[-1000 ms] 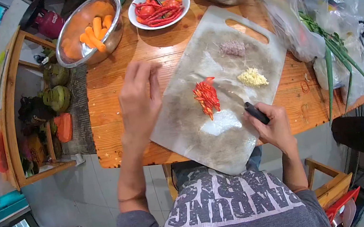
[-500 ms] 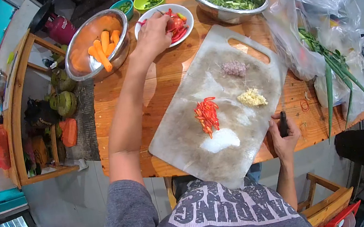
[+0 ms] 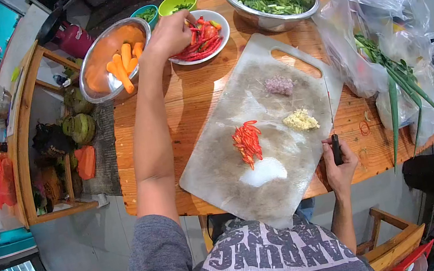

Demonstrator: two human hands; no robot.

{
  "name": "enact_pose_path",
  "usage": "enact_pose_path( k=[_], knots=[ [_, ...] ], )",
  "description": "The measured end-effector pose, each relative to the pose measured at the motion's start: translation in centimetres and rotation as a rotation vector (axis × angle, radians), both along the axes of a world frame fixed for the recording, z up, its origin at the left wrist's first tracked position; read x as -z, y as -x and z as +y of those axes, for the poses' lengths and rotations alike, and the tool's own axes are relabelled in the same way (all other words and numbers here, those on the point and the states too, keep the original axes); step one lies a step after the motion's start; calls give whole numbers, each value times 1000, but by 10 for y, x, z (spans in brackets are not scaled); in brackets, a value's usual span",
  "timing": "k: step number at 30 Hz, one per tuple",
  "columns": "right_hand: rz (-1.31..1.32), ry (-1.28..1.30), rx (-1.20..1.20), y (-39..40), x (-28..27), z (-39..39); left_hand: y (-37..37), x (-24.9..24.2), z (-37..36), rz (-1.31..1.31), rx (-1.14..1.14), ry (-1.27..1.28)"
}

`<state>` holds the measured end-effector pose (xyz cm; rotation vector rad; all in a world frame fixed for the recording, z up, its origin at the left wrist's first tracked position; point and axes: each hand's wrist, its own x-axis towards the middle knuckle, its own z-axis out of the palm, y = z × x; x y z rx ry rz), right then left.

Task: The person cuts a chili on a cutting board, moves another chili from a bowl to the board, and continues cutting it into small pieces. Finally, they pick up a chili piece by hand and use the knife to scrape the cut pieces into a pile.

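My left hand (image 3: 170,34) is at the left rim of a white bowl (image 3: 215,53) of red chillies (image 3: 205,42); its fingertips are curled and partly hidden, so what they hold cannot be made out. Beside the cutting board (image 3: 214,153), my right hand (image 3: 340,163) grips the black handle of a knife (image 3: 336,149), whose thin blade points away along the board's right edge. On the board lie sliced red chillies (image 3: 248,143), a white powder heap (image 3: 264,172), minced garlic (image 3: 300,120) and chopped shallots (image 3: 280,86).
A steel bowl (image 3: 91,70) of carrots (image 3: 123,71) stands at the left, with small blue (image 3: 146,13) and green (image 3: 177,0) bowls behind. Another steel bowl (image 3: 267,22) holds cut greens. Plastic bags (image 3: 349,33) and spring onions (image 3: 396,71) lie on the right.
My left hand has moved left across the bowl, from over the chillies to its rim, uncovering more of them. My right hand stays on the knife handle, nearly unmoved.
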<state>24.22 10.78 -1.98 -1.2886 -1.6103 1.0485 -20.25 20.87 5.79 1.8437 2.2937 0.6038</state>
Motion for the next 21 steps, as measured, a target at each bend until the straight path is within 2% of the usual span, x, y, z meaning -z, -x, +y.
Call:
enact_pose_path(
  k=[2, 5, 8, 11, 14, 17, 21],
  knots=[
    [-21, -3, -3, -2, 1, 0, 11, 4, 15, 62, -89, -33],
    [7, 9, 5, -2, 2, 0, 15, 0, 29, 159, -75, 264],
    [21, 7, 19, 2, -2, -1, 11, 5, 36, 102, -30, 341],
    [25, 7, 26, 3, -1, 0, 16, 15, 40, 94, -60, 266],
    [27, 18, 20, 2, -2, 0, 28, 19, 39, -48, 36, 214],
    [27, -5, 27, 2, 4, 0, 32, 12, 35, -138, -25, 127],
    [65, 46, 28, 2, 2, 0, 36, -5, 36, -154, -79, 154]
  ],
)
